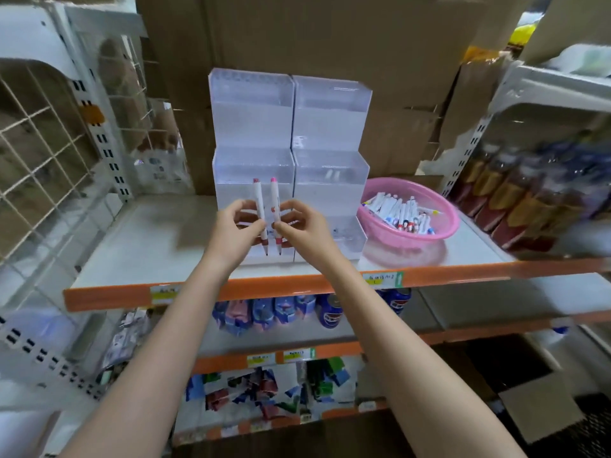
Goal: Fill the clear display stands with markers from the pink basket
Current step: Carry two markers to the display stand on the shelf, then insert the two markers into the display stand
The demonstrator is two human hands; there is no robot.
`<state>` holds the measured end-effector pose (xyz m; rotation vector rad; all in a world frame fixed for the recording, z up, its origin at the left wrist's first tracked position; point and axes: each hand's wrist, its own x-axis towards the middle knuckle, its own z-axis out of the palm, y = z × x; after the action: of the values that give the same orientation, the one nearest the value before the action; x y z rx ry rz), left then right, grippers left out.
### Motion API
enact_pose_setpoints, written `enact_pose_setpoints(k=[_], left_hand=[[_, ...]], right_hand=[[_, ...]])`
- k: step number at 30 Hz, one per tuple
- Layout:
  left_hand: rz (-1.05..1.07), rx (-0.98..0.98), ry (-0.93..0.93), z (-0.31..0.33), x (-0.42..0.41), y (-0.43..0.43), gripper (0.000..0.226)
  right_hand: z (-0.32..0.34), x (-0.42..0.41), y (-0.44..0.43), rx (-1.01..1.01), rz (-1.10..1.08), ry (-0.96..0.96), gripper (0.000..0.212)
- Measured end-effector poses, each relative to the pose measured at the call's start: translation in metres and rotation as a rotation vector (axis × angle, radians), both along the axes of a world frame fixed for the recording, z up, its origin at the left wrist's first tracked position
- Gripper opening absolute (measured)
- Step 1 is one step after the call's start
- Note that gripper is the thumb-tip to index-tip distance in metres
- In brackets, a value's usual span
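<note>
My left hand [234,233] pinches 1 red-capped marker [259,206] between thumb and curled fingers, upright with its tip down. Just to its right, my right hand [305,228] pinches 1 pink-capped marker [275,203] in the same way. Behind both markers, 2 tiered clear display stands [254,127] sit side by side on the white shelf [148,239]. Just beside the right stand, the pink basket [444,231] holds a heap of markers [401,214].
</note>
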<state>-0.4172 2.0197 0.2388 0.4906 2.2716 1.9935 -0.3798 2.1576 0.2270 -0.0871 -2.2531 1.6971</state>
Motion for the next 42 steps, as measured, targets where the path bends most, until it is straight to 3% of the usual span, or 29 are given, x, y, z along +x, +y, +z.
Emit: enact_pose_setpoints(k=[20, 42], left_hand=[[0.161, 0.03, -0.038, -0.015, 0.002, 0.044, 0.019], [0.145, 0.033, -0.008, 0.003, -0.107, -0.019, 0.016]], right_hand=[[-0.013, -0.004, 0.056, 0.047, 0.106, -0.007, 0.014], [0.007, -0.108, -0.013, 0.033, 0.095, -0.009, 0.013]])
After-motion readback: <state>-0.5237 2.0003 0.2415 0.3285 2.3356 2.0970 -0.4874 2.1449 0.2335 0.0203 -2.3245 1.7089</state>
